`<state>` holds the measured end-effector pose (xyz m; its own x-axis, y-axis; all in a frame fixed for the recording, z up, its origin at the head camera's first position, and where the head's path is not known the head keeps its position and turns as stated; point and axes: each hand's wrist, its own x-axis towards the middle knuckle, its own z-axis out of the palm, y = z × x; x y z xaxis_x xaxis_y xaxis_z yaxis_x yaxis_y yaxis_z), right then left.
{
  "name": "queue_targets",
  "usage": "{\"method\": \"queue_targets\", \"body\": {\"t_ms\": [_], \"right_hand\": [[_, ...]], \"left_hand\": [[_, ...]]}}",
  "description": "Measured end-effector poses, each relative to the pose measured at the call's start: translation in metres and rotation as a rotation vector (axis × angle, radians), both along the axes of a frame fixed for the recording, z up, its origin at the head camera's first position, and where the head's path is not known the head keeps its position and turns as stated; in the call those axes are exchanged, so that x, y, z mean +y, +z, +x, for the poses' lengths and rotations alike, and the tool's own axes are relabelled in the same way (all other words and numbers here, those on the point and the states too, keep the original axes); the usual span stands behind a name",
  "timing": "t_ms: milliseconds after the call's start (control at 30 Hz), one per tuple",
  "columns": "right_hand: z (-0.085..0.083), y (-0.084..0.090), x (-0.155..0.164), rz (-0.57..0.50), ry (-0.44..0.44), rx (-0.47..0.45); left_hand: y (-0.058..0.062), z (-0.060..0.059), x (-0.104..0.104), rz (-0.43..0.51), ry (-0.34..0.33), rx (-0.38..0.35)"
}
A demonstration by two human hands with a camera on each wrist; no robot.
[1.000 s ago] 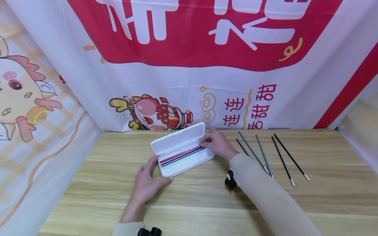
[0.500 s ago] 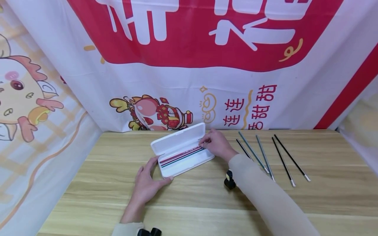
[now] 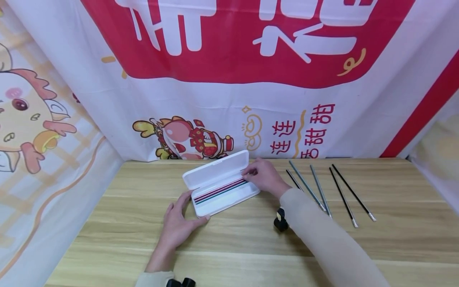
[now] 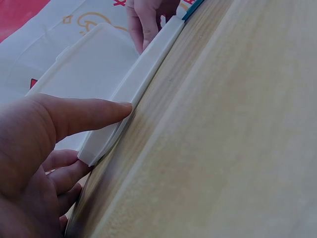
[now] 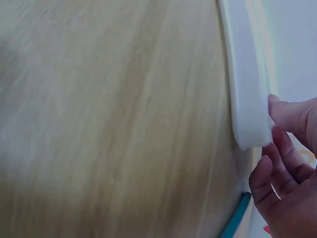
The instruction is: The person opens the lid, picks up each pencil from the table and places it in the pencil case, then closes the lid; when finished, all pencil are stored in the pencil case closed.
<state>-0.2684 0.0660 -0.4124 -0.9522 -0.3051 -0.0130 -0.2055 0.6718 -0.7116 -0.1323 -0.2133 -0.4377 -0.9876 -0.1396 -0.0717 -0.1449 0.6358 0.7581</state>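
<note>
An open white pencil case [image 3: 224, 199] lies on the wooden table [image 3: 251, 247], its lid [image 3: 215, 171] tipped back. Red, dark and teal pencils [image 3: 218, 190] lie along its base. My left hand [image 3: 179, 221] rests flat at the case's left end; the straight thumb [image 4: 89, 114] presses the front wall [image 4: 143, 84]. My right hand [image 3: 263, 175] is at the case's right end, fingers [image 5: 282, 163] curled on the pencil ends. A teal pencil tip [image 5: 237, 218] shows below the case wall [image 5: 245, 89].
Several loose pencils lie on the table right of the case, grey ones [image 3: 308, 185] nearer and black ones [image 3: 344, 197] farther right. A printed banner [image 3: 229, 99] hangs behind and at both sides. Bare wood stretches along the near edge.
</note>
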Motion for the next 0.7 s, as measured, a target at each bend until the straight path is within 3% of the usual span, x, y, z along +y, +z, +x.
{"method": "queue_targets", "body": {"t_ms": [233, 533, 700], "right_hand": [[0.013, 0.013, 0.029, -0.108, 0.009, -0.019], [0.057, 0.034, 0.079, -0.161, -0.085, -0.061], [0.082, 0.034, 0.112, -0.230, -0.152, -0.072]], "left_hand": [[0.001, 0.000, 0.001, -0.004, -0.003, -0.003], [-0.001, -0.001, 0.001, -0.002, 0.007, -0.034], [0.001, -0.001, 0.001, -0.003, 0.008, -0.035]]}}
